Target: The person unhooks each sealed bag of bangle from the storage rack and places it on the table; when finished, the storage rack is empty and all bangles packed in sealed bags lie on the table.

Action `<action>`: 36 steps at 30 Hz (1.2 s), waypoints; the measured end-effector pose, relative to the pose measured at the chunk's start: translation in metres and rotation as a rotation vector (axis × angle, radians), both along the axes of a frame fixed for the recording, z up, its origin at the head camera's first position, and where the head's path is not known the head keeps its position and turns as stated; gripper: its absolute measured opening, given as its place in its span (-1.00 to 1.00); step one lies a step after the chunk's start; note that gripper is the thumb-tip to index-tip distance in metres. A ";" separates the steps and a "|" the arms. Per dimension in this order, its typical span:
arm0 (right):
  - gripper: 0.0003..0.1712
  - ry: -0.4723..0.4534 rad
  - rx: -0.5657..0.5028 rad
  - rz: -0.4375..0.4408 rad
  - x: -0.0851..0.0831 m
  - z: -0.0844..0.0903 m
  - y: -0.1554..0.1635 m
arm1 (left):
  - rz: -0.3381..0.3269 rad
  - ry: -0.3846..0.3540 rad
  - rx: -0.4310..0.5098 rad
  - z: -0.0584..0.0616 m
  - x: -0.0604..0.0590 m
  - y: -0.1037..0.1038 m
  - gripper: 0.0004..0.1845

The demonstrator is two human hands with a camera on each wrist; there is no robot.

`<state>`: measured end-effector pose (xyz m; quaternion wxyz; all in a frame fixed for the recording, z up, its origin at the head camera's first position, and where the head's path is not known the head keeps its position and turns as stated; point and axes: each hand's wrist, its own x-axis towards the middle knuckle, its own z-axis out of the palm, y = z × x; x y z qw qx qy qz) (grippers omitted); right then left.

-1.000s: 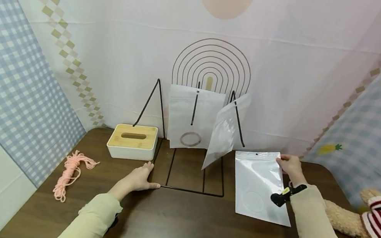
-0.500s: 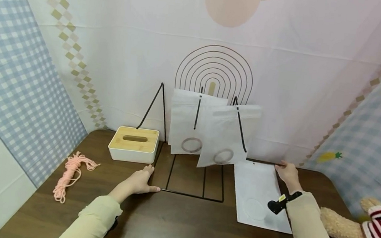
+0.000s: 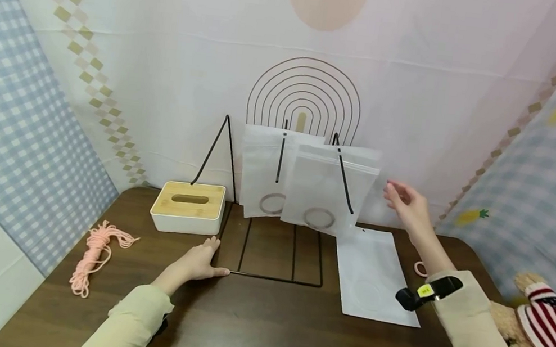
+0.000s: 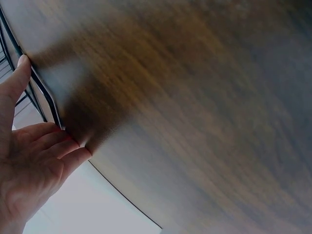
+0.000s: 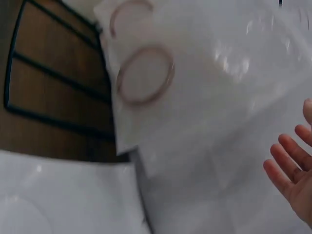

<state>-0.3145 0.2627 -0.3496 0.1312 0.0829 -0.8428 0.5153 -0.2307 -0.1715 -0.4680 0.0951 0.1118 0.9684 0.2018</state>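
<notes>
My left hand rests at the front left corner of a black wire rack, thumb and fingers spread along its bars. Two white zip bags hang from the rack's hooks: a left zip bag and, overlapping it, a right zip bag. A pinkish ring shows through the right one. Raised just right of that bag, my right hand holds nothing, its fingers loosely bent. Below it, a third zip bag lies flat on the table with a faint round outline inside.
A white tissue box with a wooden lid stands against the rack's left side. Farther left lies a bundle of pink rope. A teddy bear is at the right, and a small pink ring lies by my right wrist.
My right hand has left the flat bag's upper corner and risen toward the hanging bags. The right hanging bag has swung round to face front. My left hand has stayed put.
</notes>
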 end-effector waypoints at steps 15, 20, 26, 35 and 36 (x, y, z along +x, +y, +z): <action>-0.53 0.122 -0.113 0.061 0.018 0.049 -0.042 | -0.016 0.009 -0.007 0.001 0.002 0.002 -0.08; -0.58 0.107 -0.161 0.103 0.023 0.054 -0.041 | -0.015 0.005 -0.012 0.001 0.002 0.002 -0.07; -0.56 0.066 -0.106 0.029 0.032 0.061 -0.039 | -0.019 -0.002 -0.009 0.003 0.000 0.001 -0.07; -0.59 0.009 -0.049 0.070 0.056 0.066 -0.033 | -0.027 -0.006 -0.014 0.002 0.002 0.001 -0.06; -0.58 -0.006 -0.042 0.068 0.059 0.067 -0.032 | -0.028 -0.005 -0.016 0.002 0.002 0.001 -0.05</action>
